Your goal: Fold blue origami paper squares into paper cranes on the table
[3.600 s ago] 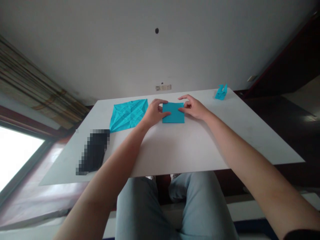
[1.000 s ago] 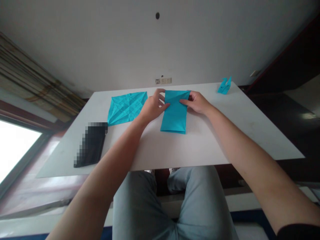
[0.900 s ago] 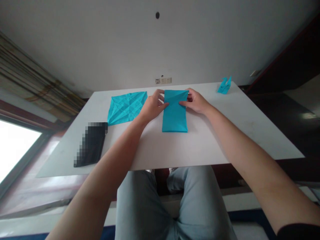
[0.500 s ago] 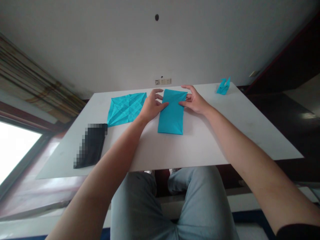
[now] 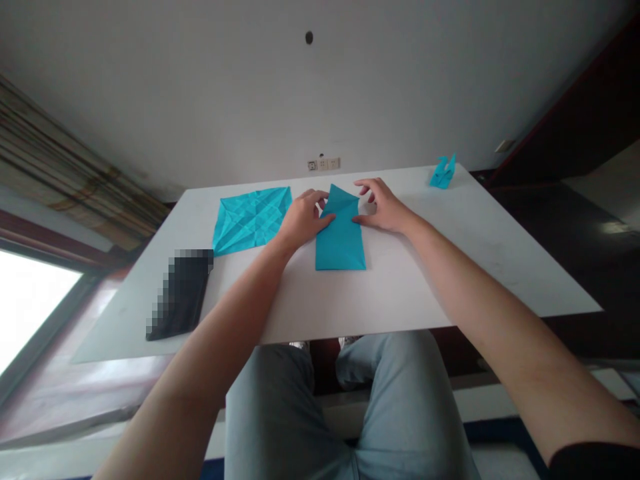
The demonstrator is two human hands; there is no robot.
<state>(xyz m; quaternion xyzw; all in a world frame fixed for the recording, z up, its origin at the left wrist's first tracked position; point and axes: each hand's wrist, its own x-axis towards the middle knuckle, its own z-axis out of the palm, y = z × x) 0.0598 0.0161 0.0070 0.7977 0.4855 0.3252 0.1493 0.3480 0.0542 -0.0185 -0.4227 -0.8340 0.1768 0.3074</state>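
A folded sheet of blue paper (image 5: pixel 341 243), a tall rectangle, rests on the table in front of me. Its far end is lifted and bent to a slanted point. My left hand (image 5: pixel 305 217) grips the left edge, thumb on top and fingertips partly hidden behind the paper. At the right edge, the thumb of my right hand (image 5: pixel 383 205) touches the paper, while its other fingers are raised and curved, apart from the sheet.
A creased, unfolded blue sheet (image 5: pixel 253 217) lies left of my left hand. A blue origami bird (image 5: pixel 443 173) stands at the table's far right. Near the left end of the white table (image 5: pixel 475 260) lies a dark flat object (image 5: pixel 183 300), partly pixelated.
The paper's far end has bent up into a slanted peak. My right fingers have come away from behind the paper, and the right hand has shifted slightly left and nearer.
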